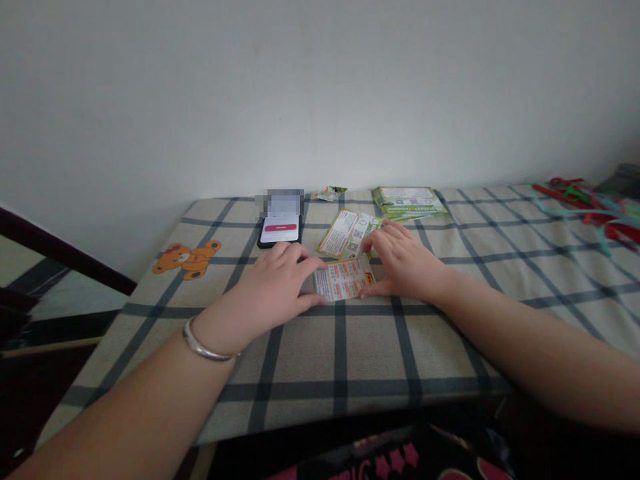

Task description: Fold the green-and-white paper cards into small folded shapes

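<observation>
A small printed card (344, 278) with orange and white panels lies flat on the checked tablecloth (340, 347). My left hand (274, 287) rests on its left edge, fingers curled down onto it, a silver bangle on the wrist. My right hand (403, 263) presses on the card's right edge with thumb and fingertips. Just behind the card lies a green and white leaflet (347, 233), partly under my right fingers.
A black phone (280, 227) with a lit screen lies behind my left hand. A stack of green leaflets (409, 201) and a torn wrapper (330, 193) sit near the wall. Red and green ribbons (590, 207) lie far right. A bear print (187, 259) marks the cloth's left.
</observation>
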A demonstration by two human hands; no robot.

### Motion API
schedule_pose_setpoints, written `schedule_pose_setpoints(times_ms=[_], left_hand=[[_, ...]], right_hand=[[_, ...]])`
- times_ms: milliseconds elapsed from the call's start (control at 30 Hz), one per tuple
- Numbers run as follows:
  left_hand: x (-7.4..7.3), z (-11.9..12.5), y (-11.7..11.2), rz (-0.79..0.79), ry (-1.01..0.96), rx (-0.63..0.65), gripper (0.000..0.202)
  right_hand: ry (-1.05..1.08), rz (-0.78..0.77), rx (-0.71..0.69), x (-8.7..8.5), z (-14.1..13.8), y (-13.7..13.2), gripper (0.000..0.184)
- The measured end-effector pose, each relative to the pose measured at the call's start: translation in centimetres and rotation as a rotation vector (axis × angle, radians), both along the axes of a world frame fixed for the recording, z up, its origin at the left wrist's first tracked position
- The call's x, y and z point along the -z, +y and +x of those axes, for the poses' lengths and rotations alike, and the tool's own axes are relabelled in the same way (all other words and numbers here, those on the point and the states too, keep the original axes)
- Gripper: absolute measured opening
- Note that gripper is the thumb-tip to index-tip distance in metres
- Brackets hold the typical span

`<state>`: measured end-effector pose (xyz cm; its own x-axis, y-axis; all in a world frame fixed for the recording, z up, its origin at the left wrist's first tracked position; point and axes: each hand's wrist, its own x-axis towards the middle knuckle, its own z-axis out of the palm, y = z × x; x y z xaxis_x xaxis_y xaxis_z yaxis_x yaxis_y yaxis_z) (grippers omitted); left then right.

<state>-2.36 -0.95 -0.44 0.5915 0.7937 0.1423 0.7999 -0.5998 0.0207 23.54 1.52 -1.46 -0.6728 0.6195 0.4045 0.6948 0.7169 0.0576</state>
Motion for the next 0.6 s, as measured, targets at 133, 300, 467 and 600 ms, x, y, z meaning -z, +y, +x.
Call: schedule_pose_setpoints(times_ms=[133, 300, 467, 600], left_hand=[[0.0, -0.2, 0.1, -0.021, -0.006, -0.007, 0.048], [-0.1, -0.2, 0.1, -0.051, -0.015, -0.025, 0.051], [0.2, -0.2, 0.2, -0.054, -0.012, -0.045, 0.054], [0.4, -0.3, 0.3, -0.057, -0.031, -0.026, 0.054]], right_hand=[[-0.002, -0.045, 0.029, -0.1, 0.4, 0.0, 0.068], [-0.022, -0.081, 0.059, -0.3, 0.7, -0.1, 0.069], [-0.035, -0.112, 0.069, -0.3, 1.0, 0.0, 0.07], [-0.04, -0.136, 0.066, -0.3, 1.3, 0.1, 0.071]])
